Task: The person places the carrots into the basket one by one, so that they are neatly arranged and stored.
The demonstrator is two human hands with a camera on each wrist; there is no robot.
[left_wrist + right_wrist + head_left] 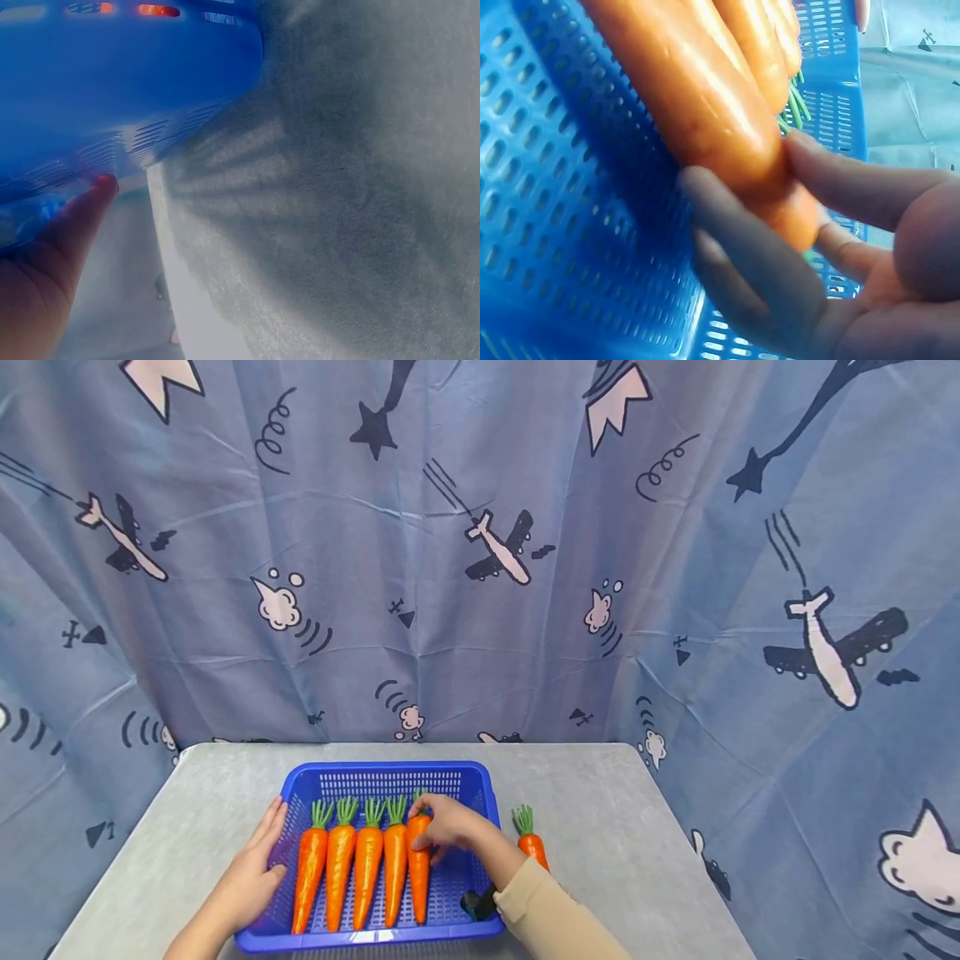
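Observation:
A blue perforated plastic basket (390,766) holds several orange carrots (367,868) with green tops, lying side by side with tops toward the far wall. My right hand (453,822) reaches into the basket and grips the rightmost carrot (419,881) near its top. In the right wrist view, thumb and fingers close round the thick end of that carrot (705,105). Against the basket's left side rests my left hand (251,877), its fingers straight along the rim. The left wrist view shows one digit touching the basket's outer wall (112,90); the other fingers are hidden there.
Another carrot (532,847) lies on the grey table (592,827) right of the basket, partly hidden by my right forearm. A small black object (477,904) shows at my right wrist, over the basket's near right corner. Blue patterned curtains (420,610) hang behind the table.

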